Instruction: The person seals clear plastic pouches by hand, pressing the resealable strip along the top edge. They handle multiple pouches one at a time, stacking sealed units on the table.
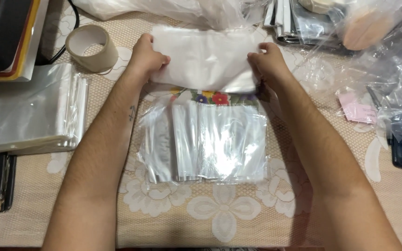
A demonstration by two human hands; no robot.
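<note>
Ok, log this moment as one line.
left hand: grips white sheet left edge | right hand: grips right edge | sheet: flat, above clear bags | tape roll: left, untouched

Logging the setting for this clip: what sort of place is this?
Probably a home table used for hand packing. A lace floral tablecloth covers it, with a stack of clear plastic bags and a roll of tape beside the hands, which hold a white packet.

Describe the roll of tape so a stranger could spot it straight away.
Start at the beige lace tablecloth and look to its far left corner. Just beyond the left hand lies the roll of tape. It is the only ring-shaped thing there, tan with an open middle, unlike the flat clear bags nearby.
</note>
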